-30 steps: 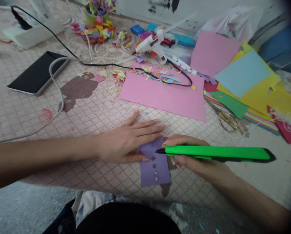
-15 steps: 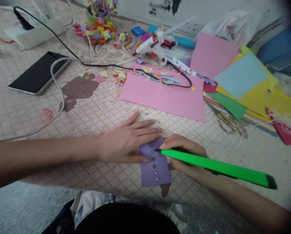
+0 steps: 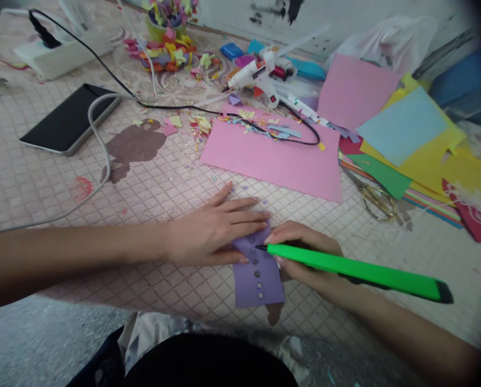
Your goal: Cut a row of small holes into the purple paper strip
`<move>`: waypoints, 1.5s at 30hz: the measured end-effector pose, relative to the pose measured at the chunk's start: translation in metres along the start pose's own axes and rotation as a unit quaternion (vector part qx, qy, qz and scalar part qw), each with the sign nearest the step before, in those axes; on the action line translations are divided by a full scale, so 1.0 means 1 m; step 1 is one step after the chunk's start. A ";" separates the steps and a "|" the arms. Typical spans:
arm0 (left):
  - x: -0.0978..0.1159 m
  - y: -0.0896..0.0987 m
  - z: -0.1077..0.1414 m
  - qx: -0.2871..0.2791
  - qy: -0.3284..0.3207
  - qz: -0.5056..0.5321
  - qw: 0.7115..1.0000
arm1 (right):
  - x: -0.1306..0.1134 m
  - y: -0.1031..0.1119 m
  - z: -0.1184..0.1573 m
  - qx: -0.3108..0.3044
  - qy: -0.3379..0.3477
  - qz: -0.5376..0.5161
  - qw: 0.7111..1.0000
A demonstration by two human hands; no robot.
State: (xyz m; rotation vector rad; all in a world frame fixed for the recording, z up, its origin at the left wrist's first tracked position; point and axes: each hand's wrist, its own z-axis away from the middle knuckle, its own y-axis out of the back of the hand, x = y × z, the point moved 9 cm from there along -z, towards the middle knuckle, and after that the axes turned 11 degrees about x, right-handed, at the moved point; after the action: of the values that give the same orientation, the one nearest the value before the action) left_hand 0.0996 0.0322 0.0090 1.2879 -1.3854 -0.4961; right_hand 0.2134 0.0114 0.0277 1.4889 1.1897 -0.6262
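A strip of purple paper (image 3: 259,293) lies on the tablecloth, with a column of small round holes and drawn circles down its middle. My left hand (image 3: 220,228) lies flat across its upper left part, fingers spread, pressing it down and hiding some of it. Pinched in my right hand (image 3: 305,244) is a green craft knife (image 3: 357,271). Its thin dark tip rests at one of the circles, beside my left fingers. The long handle slants out to the right over my right wrist.
Ahead lie a pink sheet (image 3: 273,166) with paper scraps and a white glue gun (image 3: 260,78). Gold-handled scissors (image 3: 380,204) and coloured paper (image 3: 402,126) are on the right. A black phone (image 3: 69,121), a grey cable (image 3: 99,142) and a power strip (image 3: 63,56) are at left.
The craft knife's far end has risen slightly while its tip stays at the same circle. My left hand keeps its place on the purple paper. The whole view has shifted a little.
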 end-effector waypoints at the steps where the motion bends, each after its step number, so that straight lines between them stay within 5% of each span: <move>1: 0.000 0.000 0.000 -0.001 -0.001 -0.002 1.000 | 0.000 0.000 0.000 0.000 -0.001 0.000 1.000; 37: 0.000 0.001 0.001 0.011 -0.005 -0.002 1.000 | 0.000 -0.006 -0.002 -0.048 -0.020 -0.011 0.999; 45: 0.001 0.001 0.000 0.019 -0.008 -0.004 1.000 | 0.011 0.002 0.003 -0.005 -0.035 -0.017 0.999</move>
State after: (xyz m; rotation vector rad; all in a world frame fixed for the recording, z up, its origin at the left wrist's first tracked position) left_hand 0.0993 0.0314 0.0108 1.3224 -1.4087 -0.4878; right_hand 0.2198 0.0127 0.0186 1.4309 1.1653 -0.6892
